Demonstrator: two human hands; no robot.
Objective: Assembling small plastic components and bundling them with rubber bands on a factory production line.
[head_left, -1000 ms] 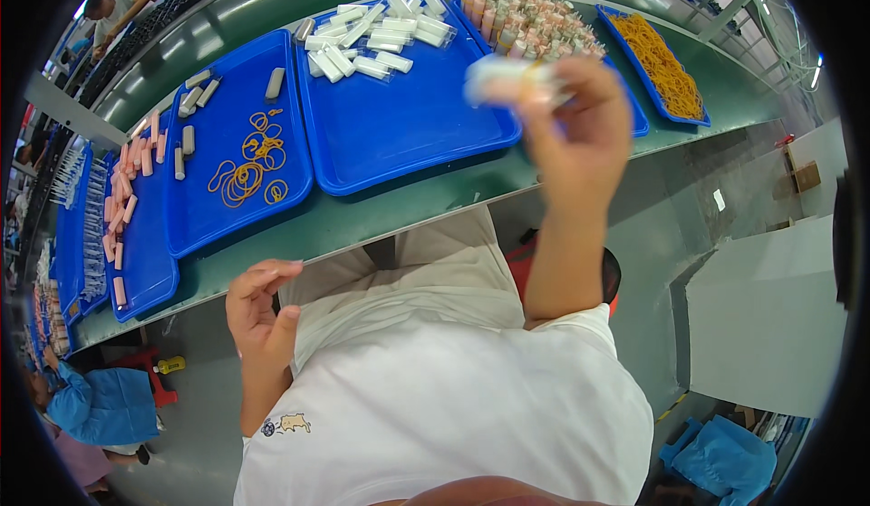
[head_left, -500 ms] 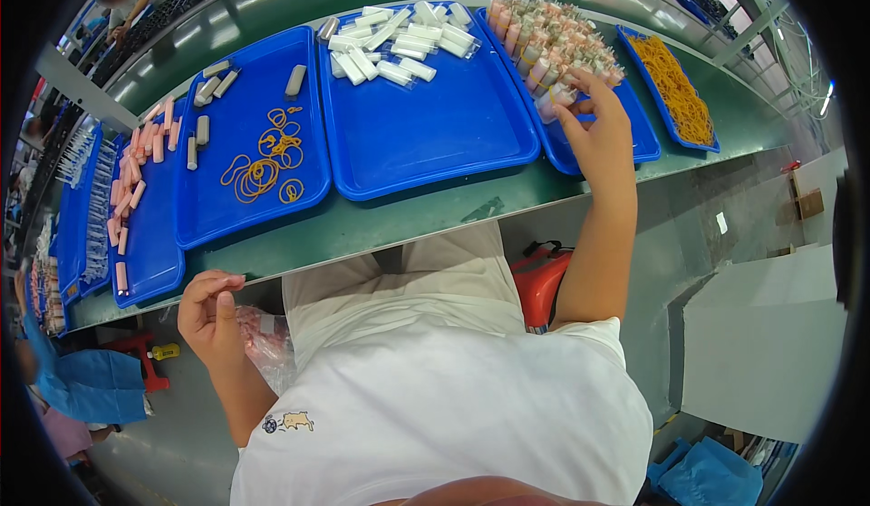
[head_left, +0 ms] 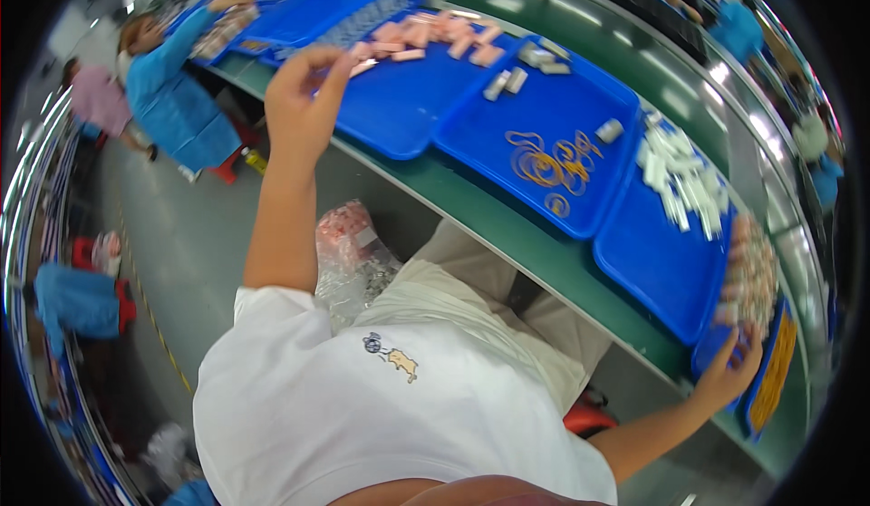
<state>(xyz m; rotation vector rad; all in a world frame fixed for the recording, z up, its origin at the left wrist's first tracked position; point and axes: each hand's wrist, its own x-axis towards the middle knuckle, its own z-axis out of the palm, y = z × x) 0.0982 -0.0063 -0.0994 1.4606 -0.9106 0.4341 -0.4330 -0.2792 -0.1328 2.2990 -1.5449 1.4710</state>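
Closest to us is a white shirt (head_left: 390,424), with pale pants (head_left: 566,338) past it. On the shirt we see a small picture of a ball and a tan animal. By the pants, under the table, sits a clear bag (head_left: 346,245) of pink bits; its white label (head_left: 366,237) is too small for us to read. A red seat (head_left: 589,417) peeks out on the other side.

The green table (head_left: 476,221) comes next. At its right end, the right hand (head_left: 732,370) is by the bundles (head_left: 748,275). Its fingers are apart, with blue showing between them. It hides some of the tray under it. A tray of yellow bands (head_left: 773,379) is just beside.

The left hand (head_left: 306,94) is at the pink sticks (head_left: 435,33), which lie along the far side of the first tray (head_left: 399,112). Its thumb and finger are close together, but we cannot tell if they pinch a stick. It blocks that tray's corner.

Between the hands, the second tray (head_left: 476,144) has gray sticks (head_left: 544,57) and loose bands (head_left: 542,169). The third tray (head_left: 648,266) has white sticks (head_left: 680,169).

Farther off, we see a person in blue (head_left: 177,94) near a yellow bottle (head_left: 254,160), and a person in pink (head_left: 98,100).
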